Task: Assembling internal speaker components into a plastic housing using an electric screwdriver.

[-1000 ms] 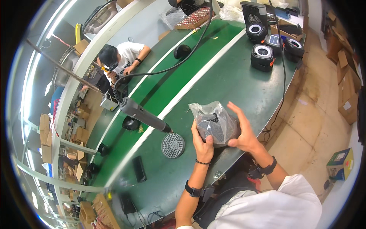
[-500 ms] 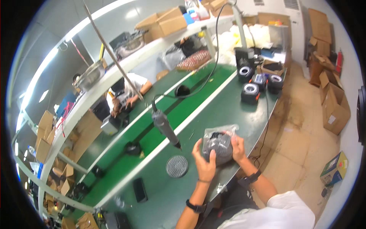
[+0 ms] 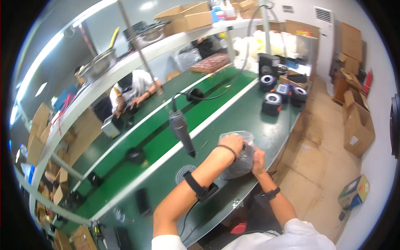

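i hold a clear plastic bag [image 3: 238, 155] with a dark rounded object [image 3: 241, 162] inside it, just above the near edge of a long green workbench [image 3: 250, 116]. my left hand [image 3: 232, 142] grips the top of the bag, fingers curled over it, forearm crossing up from the lower left with a black watch at the mid-forearm and a bead bracelet at the wrist. my right hand [image 3: 258, 160] clasps the bag's right side, wrist bent inward, a black band on it. a hanging electric screwdriver [image 3: 181, 130] dangles just to the left of my hands, and a round mesh grille [image 3: 185, 173] lies flat on the bench under my left forearm. farther along the bench stand several black speaker units [image 3: 272, 103]. cardboard boxes [image 3: 358, 125] sit on the floor to the right. another person [image 3: 131, 89] works across the bench.
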The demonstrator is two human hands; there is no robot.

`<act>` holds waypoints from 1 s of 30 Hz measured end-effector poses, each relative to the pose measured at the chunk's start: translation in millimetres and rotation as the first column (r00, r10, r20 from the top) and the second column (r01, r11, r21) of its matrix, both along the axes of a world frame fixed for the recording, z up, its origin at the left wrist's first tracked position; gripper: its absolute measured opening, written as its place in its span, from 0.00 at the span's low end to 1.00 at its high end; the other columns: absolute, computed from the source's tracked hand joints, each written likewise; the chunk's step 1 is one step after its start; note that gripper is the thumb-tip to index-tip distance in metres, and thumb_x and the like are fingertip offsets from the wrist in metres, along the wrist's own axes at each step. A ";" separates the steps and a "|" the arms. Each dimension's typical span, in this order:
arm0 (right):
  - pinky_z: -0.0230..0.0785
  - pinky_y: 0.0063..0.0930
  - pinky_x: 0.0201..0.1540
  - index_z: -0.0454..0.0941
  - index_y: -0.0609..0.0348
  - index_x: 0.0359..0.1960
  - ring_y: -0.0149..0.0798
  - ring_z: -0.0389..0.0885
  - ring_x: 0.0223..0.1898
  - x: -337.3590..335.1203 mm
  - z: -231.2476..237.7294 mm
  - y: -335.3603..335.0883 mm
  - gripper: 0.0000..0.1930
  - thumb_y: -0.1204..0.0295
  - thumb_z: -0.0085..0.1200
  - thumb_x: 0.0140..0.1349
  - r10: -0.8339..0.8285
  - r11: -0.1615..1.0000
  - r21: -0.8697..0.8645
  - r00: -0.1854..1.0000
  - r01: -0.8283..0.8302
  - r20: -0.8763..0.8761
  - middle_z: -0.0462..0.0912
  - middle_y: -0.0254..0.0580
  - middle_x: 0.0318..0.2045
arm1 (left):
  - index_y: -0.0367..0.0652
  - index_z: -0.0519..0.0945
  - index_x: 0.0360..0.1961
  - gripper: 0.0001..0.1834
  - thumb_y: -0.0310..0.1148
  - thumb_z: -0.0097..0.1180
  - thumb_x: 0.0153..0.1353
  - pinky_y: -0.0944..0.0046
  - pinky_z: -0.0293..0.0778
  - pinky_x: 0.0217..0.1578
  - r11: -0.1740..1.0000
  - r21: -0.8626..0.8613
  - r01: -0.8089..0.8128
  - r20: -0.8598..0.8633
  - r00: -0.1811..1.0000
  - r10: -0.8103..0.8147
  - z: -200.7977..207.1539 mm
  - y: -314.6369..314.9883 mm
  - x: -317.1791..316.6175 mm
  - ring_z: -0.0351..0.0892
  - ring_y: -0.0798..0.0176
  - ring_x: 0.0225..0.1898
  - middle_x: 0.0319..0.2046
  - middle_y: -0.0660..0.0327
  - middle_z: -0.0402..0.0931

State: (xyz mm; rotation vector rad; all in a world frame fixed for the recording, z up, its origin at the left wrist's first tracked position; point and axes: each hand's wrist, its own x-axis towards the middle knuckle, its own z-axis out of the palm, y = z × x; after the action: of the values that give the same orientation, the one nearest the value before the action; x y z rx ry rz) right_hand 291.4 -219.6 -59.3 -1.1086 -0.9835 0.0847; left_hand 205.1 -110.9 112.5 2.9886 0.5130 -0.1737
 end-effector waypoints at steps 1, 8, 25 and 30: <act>0.70 0.38 0.59 0.78 0.71 0.58 0.44 0.81 0.54 2.7 -2.7 2.4 0.43 0.36 0.37 0.72 -0.005 1.000 0.019 1.000 0.005 0.016 0.85 0.54 0.50 | 0.37 0.85 0.46 0.17 0.31 0.65 0.55 0.49 0.79 0.54 0.989 -0.062 0.134 -0.086 0.987 -0.139 0.2 10.7 -0.7 0.82 0.42 0.54 0.47 0.41 0.83; 0.70 0.39 0.60 0.76 0.75 0.59 0.45 0.81 0.55 12.3 -7.8 -0.4 0.46 0.34 0.34 0.71 0.046 0.999 0.029 0.998 -0.044 -0.052 0.84 0.54 0.52 | 0.34 0.71 0.62 0.37 0.32 0.71 0.51 0.48 0.77 0.57 0.988 -0.147 0.057 -0.031 0.998 -0.062 -8.7 -2.5 -1.1 0.79 0.36 0.57 0.55 0.33 0.76; 0.70 0.39 0.59 0.75 0.77 0.58 0.47 0.81 0.54 11.5 -13.8 5.2 0.46 0.36 0.31 0.72 0.077 0.996 0.039 0.996 -0.076 -0.035 0.83 0.55 0.51 | 0.45 0.82 0.56 0.25 0.27 0.66 0.54 0.51 0.79 0.53 0.955 -0.238 0.178 -0.106 0.972 -0.208 -7.5 6.2 -1.9 0.84 0.44 0.51 0.49 0.48 0.85; 0.70 0.38 0.59 0.75 0.77 0.58 0.46 0.81 0.54 7.2 -7.7 3.6 0.47 0.35 0.31 0.72 0.085 0.995 0.048 0.995 -0.082 -0.057 0.83 0.55 0.52 | 0.45 0.84 0.53 0.22 0.28 0.67 0.55 0.52 0.80 0.51 0.922 -0.283 0.264 -0.034 0.958 -0.284 -3.7 20.7 -3.8 0.85 0.46 0.50 0.48 0.50 0.85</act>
State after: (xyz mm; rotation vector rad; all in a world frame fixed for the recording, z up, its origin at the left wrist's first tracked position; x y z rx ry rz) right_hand 298.6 -216.0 -67.0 -1.0175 -0.9741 0.1612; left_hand 201.3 -90.2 108.8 2.7699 0.0618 -0.3491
